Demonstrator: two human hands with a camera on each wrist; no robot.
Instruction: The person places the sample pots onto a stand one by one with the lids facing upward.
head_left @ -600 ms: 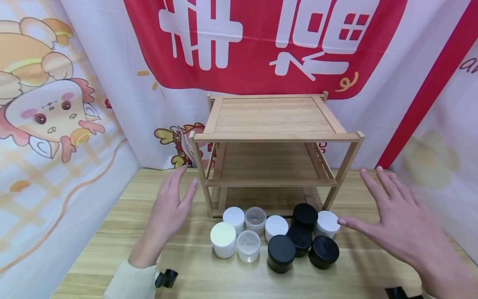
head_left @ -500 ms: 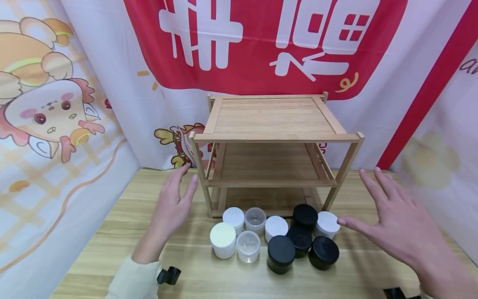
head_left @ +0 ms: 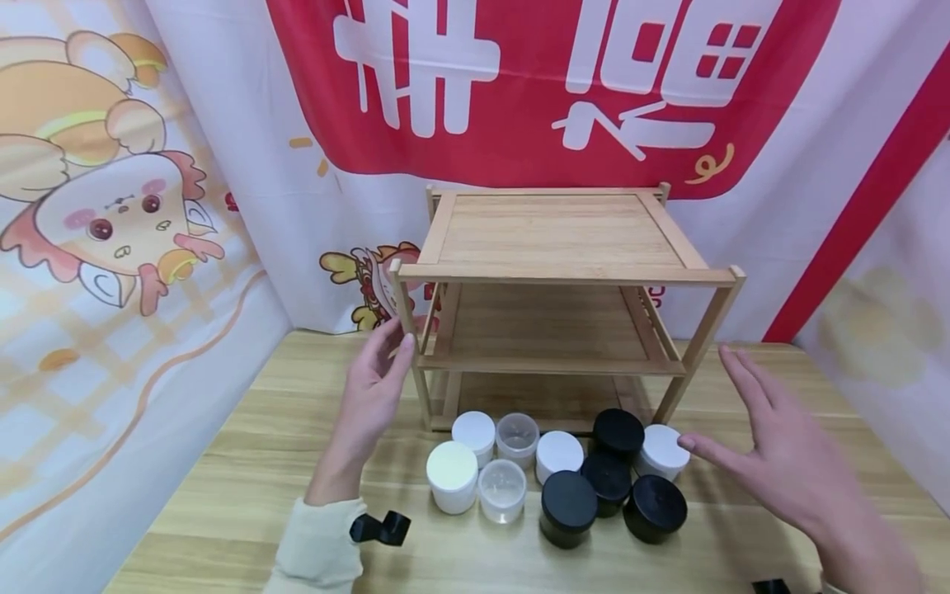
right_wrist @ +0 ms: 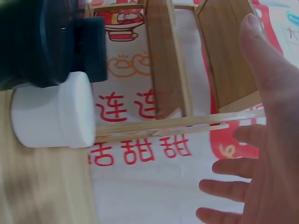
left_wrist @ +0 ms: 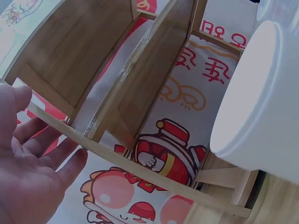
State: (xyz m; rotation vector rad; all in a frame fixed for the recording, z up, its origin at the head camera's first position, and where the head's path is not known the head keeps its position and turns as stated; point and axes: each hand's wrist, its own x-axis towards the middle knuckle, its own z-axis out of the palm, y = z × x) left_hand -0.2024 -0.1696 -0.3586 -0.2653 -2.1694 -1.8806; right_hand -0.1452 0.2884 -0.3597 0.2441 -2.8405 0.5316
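Observation:
A three-tier wooden shelf rack [head_left: 567,235] stands at the back of the table. My left hand [head_left: 373,386] is at its left front post, with thumb and fingers apart. In the left wrist view, the fingers [left_wrist: 70,170] reach behind the post [left_wrist: 154,176], and the thumb lies near its upper end. My right hand [head_left: 783,454] hovers beside the right front post, fingers spread. The right wrist view shows the thumb [right_wrist: 261,51] and fingers on either side of that post's line [right_wrist: 182,123], with nothing held.
White-lidded jars [head_left: 453,477], clear plastic cups [head_left: 502,488] and several black-lidded jars [head_left: 568,505] stand clustered in front of the rack. A printed cloth [head_left: 245,165] hangs behind and on both sides of the wooden table [head_left: 245,462].
My left hand has moved right to the rack's left post. My right hand has come slightly nearer the right post. The head view has shifted a little; the jars and rack have stayed put.

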